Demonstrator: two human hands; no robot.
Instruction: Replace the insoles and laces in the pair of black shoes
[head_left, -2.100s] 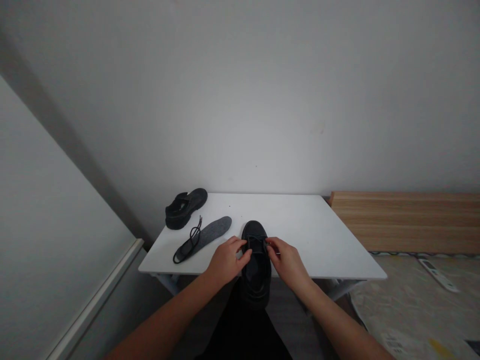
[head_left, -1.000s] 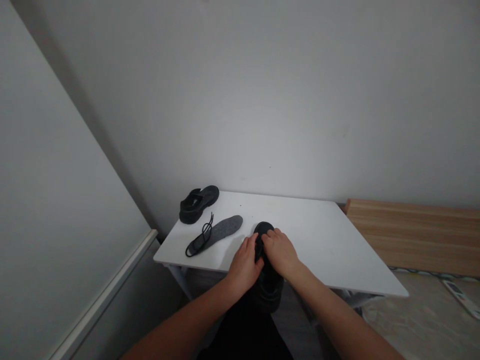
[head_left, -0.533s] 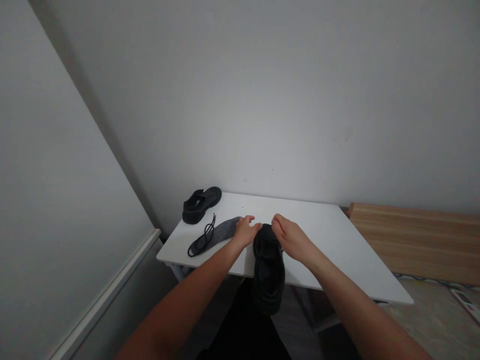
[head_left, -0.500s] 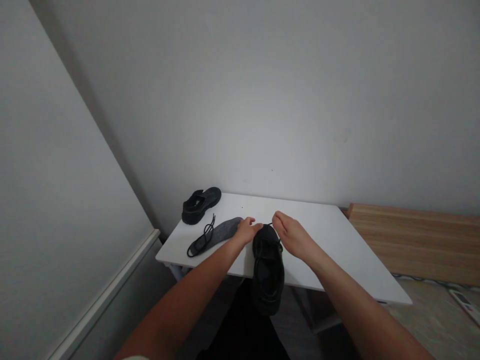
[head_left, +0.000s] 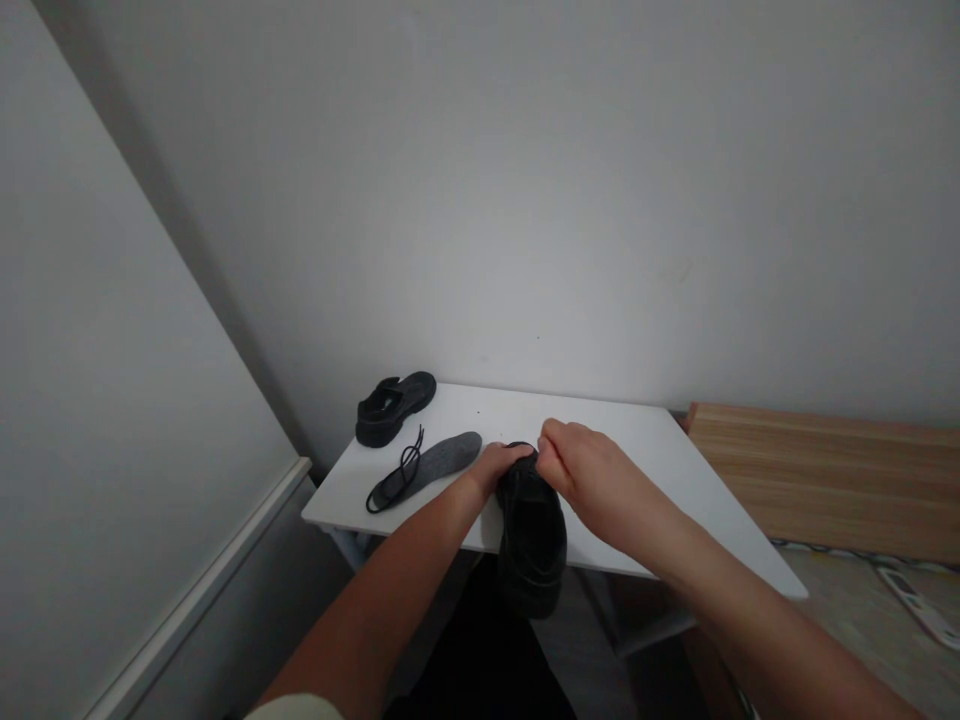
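Note:
A black shoe [head_left: 531,545] hangs over the front edge of the white table, its heel toward me and its opening facing up. My left hand [head_left: 504,462] is closed around the toe end, thumb across the top. Just above the front of the shoe my right hand [head_left: 574,460] makes a fist on the shoelace, which the fingers now hide. On the table to the left lies a grey insole [head_left: 448,456] with a loose black shoelace [head_left: 409,465] across its heel part. A second black shoe [head_left: 394,405] stands at the table's back left corner.
The white table [head_left: 630,425] stands against a grey wall. A wooden board [head_left: 817,480] lies to the right, and a white power strip [head_left: 919,605] is below it. A low ledge [head_left: 217,580] runs along the left side.
My left hand has closed in on the shoe's toe, away from the insole. My right fist has drawn nearer to the shoe, and the lace between them no longer shows. The view shifted slightly.

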